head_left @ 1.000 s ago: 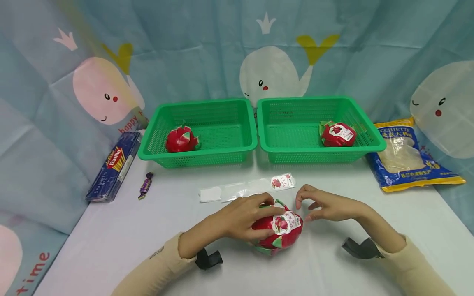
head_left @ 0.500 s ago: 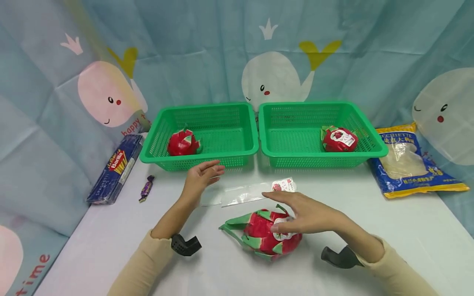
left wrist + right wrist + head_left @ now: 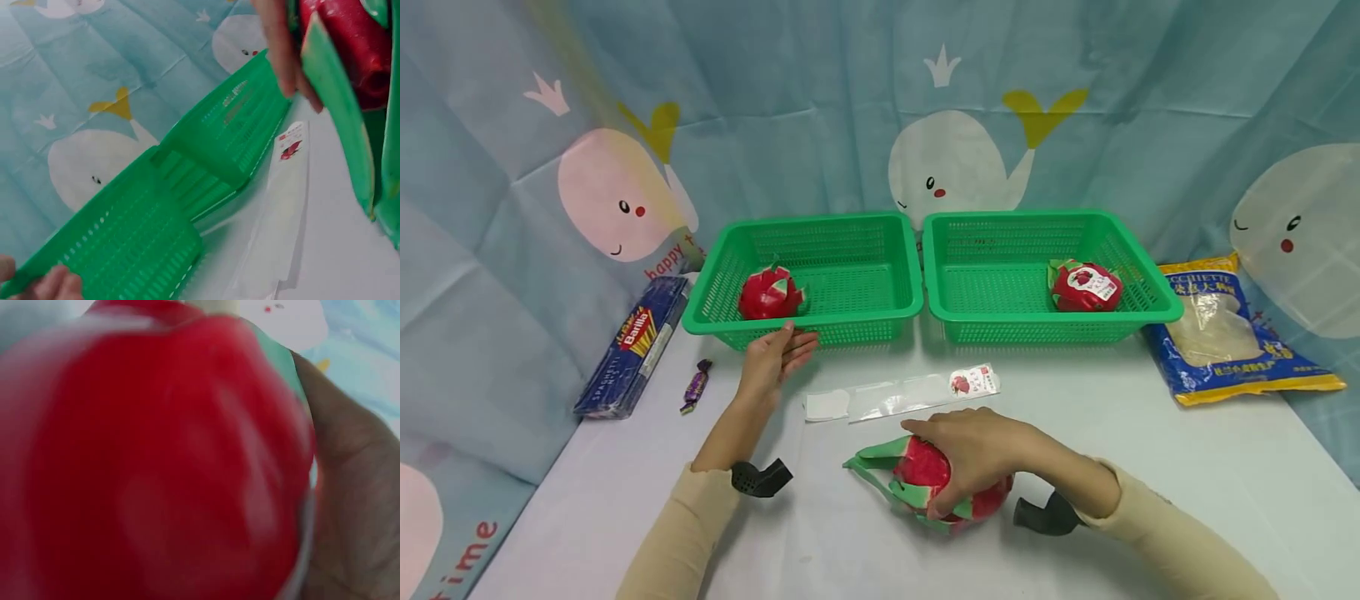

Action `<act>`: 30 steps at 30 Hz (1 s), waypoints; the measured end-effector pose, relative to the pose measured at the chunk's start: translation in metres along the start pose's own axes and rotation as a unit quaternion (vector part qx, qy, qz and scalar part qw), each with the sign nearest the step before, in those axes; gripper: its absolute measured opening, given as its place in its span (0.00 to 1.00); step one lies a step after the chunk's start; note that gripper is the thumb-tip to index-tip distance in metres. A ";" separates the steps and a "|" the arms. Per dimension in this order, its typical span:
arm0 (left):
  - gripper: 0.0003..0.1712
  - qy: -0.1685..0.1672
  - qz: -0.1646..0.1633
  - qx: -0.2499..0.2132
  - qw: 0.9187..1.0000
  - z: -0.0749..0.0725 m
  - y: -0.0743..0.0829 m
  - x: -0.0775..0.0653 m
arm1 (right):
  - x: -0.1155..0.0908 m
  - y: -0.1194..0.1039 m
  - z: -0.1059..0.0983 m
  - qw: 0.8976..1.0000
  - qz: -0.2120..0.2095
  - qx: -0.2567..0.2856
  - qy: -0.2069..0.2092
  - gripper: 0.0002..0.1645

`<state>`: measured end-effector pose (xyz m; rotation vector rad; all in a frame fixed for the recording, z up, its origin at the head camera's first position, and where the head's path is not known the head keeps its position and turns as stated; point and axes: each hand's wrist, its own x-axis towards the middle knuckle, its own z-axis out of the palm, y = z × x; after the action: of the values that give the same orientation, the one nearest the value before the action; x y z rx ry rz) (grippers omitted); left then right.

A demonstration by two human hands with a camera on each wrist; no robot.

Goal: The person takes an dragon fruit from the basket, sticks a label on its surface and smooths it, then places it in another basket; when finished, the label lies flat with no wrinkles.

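Note:
A large red dragon fruit [image 3: 922,468] with green scales lies on the white table. My right hand [image 3: 988,454] grips it from above, thumb on the near side; its label is hidden under the hand. In the right wrist view the fruit's red skin [image 3: 156,462] fills most of the picture. At the left green basket [image 3: 857,319], my left hand [image 3: 770,360] holds the front rim, thumb at the top edge and fingers below. The left wrist view shows its fingertips [image 3: 56,284] at that rim. Inside this basket sits another dragon fruit [image 3: 766,296].
Beside it stands a right green basket [image 3: 1052,317] holding a labelled dragon fruit [image 3: 1070,293]. A label strip [image 3: 898,397] lies before the baskets. Far left are a blue Barilla spaghetti pack [image 3: 636,342] and a purple wrapped candy [image 3: 697,386]. A blue-yellow pasta bag [image 3: 1217,329] lies right.
My left hand let go of the large dragon fruit and moved up and left to the left basket's rim. My right hand came in from the right and took hold of the fruit.

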<state>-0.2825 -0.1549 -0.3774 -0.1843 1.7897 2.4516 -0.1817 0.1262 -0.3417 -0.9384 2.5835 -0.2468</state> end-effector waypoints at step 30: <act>0.09 -0.007 0.012 -0.097 0.995 -0.015 -0.001 0.009 | 0.001 0.131 -0.137 0.906 0.208 0.281 0.237 0.52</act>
<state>-0.2906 -0.1693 -0.3842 -0.1593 1.5541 2.6360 -0.3146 0.2302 -0.2550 -0.1136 2.7831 -1.1392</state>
